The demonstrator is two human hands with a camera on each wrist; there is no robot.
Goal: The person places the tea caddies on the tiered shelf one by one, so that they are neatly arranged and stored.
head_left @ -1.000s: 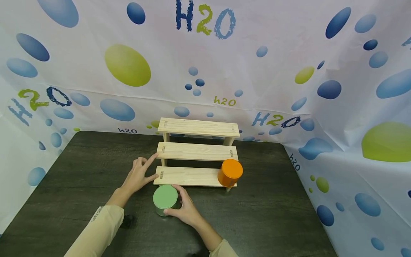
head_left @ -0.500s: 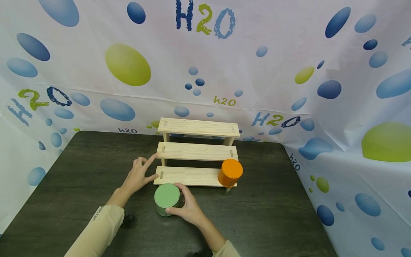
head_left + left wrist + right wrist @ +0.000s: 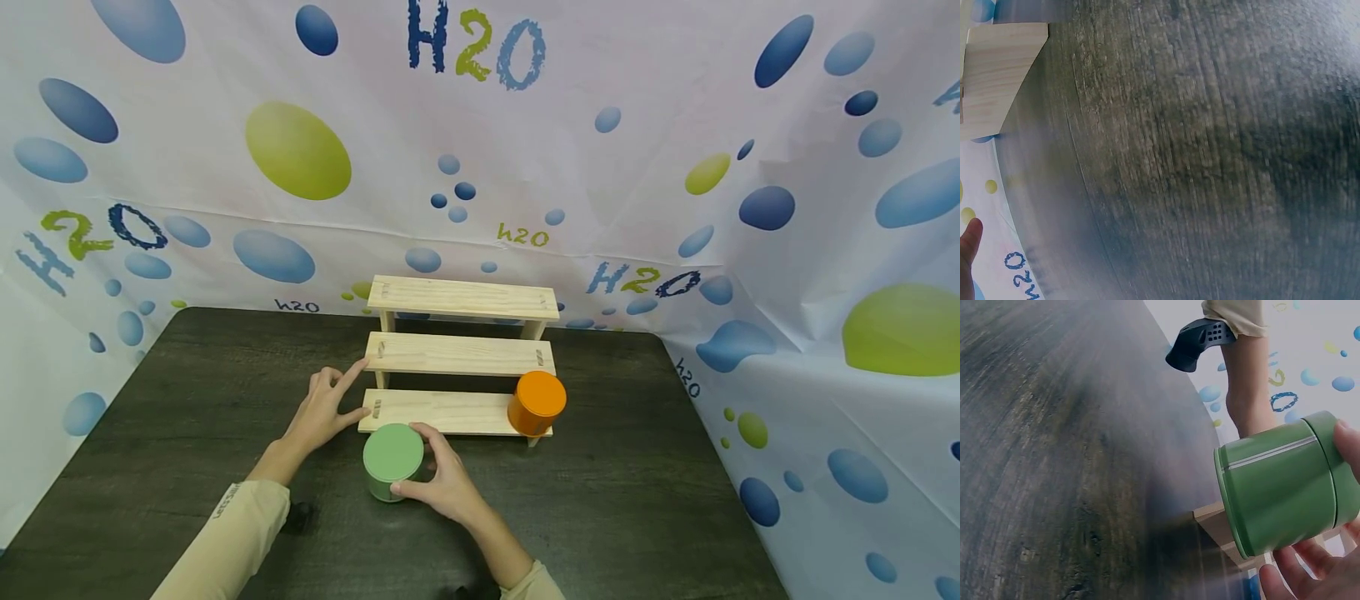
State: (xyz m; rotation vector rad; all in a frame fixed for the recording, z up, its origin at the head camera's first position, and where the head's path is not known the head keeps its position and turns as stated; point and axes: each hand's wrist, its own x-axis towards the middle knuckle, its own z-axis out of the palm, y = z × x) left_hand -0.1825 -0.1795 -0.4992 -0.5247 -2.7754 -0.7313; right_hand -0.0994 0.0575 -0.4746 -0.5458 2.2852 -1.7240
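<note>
My right hand (image 3: 446, 487) holds a green lidded canister (image 3: 393, 458) by its lid end, thumb on the near side and fingers on the far side. The canister is upright in front of the lowest step of a three-step wooden rack (image 3: 442, 410). In the right wrist view the green canister (image 3: 1272, 487) hangs above the dark table, its base facing left. At the rack's left end my left hand (image 3: 317, 415) has index finger and thumb spread, tips right at the edges of the middle and lowest steps. An orange canister (image 3: 537, 403) stands on the lowest step's right end.
The dark wooden table (image 3: 637, 500) extends around the rack. Behind and to the right hangs a white printed sheet (image 3: 615, 192) with blue and green spots. A black wrist device (image 3: 1197, 344) is strapped near the left sleeve.
My right hand has moved the green canister slightly up and to the right, nearer the rack's lowest step. The left hand, rack and orange canister have stayed in place.
</note>
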